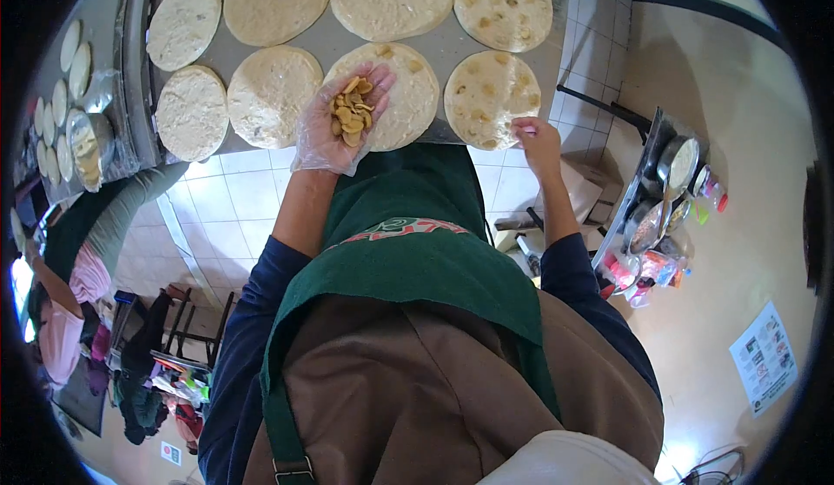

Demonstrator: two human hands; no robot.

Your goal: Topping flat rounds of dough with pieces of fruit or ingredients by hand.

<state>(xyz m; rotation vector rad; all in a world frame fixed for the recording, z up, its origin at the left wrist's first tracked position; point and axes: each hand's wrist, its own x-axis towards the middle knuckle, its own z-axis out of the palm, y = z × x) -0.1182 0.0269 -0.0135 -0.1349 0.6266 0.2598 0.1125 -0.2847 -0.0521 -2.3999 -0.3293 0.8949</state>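
My left hand (345, 110), in a clear plastic glove, is held palm up with a pile of thin tan slices (352, 112) in its cupped palm. Beneath it lies a round of flattened dough (404, 110) with a few slices near its upper edge. To the right, my bare right hand (537, 143) has its fingertips pinched together at the lower right edge of another dough round (488, 94), dotted with slices. Whether a slice is between those fingers cannot be seen. Plain rounds (273, 97) lie to the left, and a slice-dotted one (503, 6) lies farther back.
The rounds rest on a metal table (440, 61). At the left, a second table holds small dough pieces (80, 71) and a bowl (98, 139), with a person (62, 328) beside it. A side shelf on the right carries metal bowls (679, 165) and a jar (710, 188).
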